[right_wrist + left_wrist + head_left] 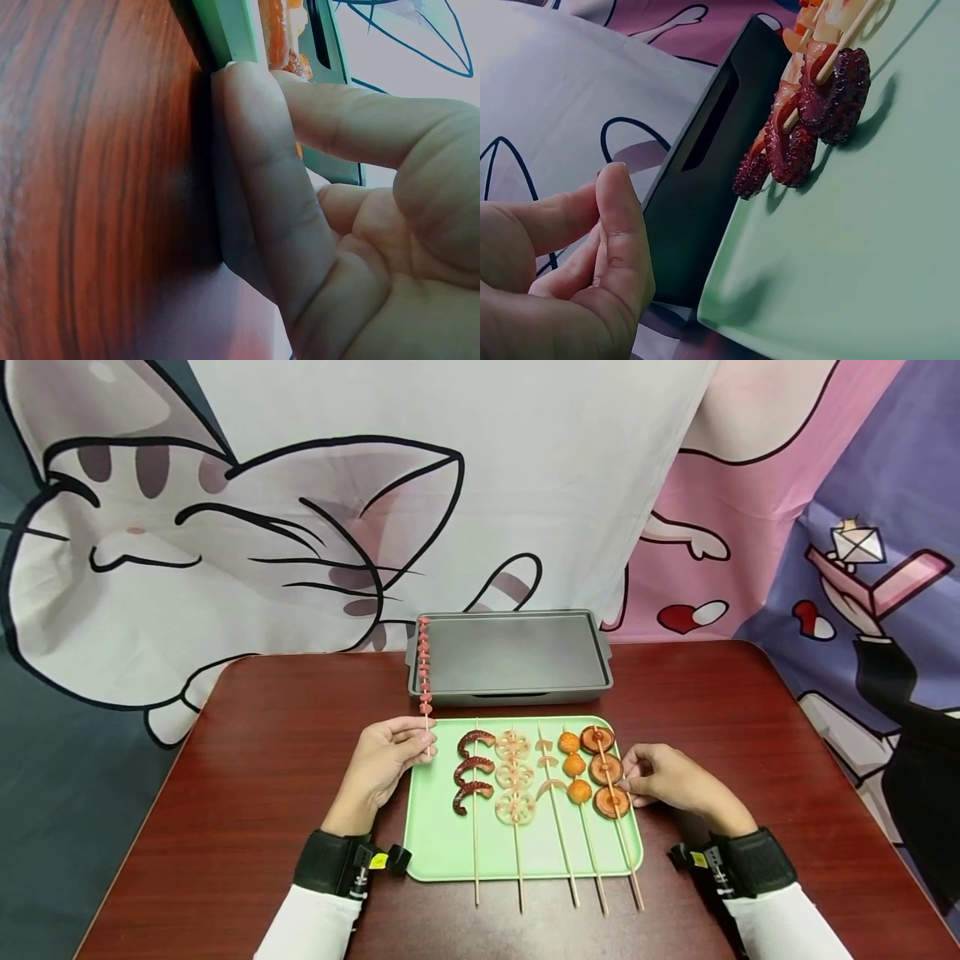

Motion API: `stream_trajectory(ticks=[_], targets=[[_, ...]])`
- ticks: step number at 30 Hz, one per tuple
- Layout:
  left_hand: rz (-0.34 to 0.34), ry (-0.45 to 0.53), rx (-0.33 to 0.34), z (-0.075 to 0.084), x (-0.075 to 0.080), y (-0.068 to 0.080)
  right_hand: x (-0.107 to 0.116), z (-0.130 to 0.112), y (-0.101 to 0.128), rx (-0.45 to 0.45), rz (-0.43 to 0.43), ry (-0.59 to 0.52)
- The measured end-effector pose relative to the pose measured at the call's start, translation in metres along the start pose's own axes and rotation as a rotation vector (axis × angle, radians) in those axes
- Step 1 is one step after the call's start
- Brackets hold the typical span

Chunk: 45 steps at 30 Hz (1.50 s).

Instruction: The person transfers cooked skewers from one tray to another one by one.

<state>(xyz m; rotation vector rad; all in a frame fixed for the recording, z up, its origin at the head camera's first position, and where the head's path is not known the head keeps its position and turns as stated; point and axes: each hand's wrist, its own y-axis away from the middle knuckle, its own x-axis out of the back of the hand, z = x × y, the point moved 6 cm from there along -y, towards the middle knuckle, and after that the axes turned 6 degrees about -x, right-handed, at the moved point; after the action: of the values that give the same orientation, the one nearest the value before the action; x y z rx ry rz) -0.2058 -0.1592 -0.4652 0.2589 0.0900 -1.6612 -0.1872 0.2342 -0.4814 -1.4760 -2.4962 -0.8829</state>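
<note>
My left hand pinches the lower stick of a skewer of small pink pieces. The pieces point away, overlapping the left end of the grey griddle pan in the head view. My right hand grips the right rim of a light green tray between thumb and fingers, beside the mushroom skewer. Also lying on the tray are an octopus-tentacle skewer, a lotus-root skewer, a skewer of thin pale-orange curved pieces and an orange-ball skewer.
The griddle pan stands directly behind the tray on a dark red wooden table. Several skewer sticks reach past the tray's near edge. A cartoon-printed cloth hangs behind the table, and a black object stands beyond its right side.
</note>
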Motion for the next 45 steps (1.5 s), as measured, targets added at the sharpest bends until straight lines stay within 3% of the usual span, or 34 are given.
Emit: stream_trajectory(ticks=[8, 15, 23, 35, 45], targets=[[-0.004, -0.092, 0.01, 0.007, 0.0, 0.007, 0.0, 0.0, 0.0, 0.008, -0.006, 0.0], [-0.083, -0.176, -0.002, 0.016, -0.004, 0.016, 0.0, -0.002, 0.0, 0.001, -0.004, -0.001], [-0.153, -0.247, 0.031, 0.018, -0.012, 0.033, 0.0, -0.001, -0.001, -0.008, 0.009, 0.009], [-0.218, -0.305, 0.078, 0.016, -0.02, 0.056, -0.001, -0.002, 0.0, -0.003, 0.001, -0.004], [-0.285, -0.261, 0.142, 0.006, -0.027, 0.078, 0.002, 0.002, -0.002, -0.008, 0.016, 0.025]])
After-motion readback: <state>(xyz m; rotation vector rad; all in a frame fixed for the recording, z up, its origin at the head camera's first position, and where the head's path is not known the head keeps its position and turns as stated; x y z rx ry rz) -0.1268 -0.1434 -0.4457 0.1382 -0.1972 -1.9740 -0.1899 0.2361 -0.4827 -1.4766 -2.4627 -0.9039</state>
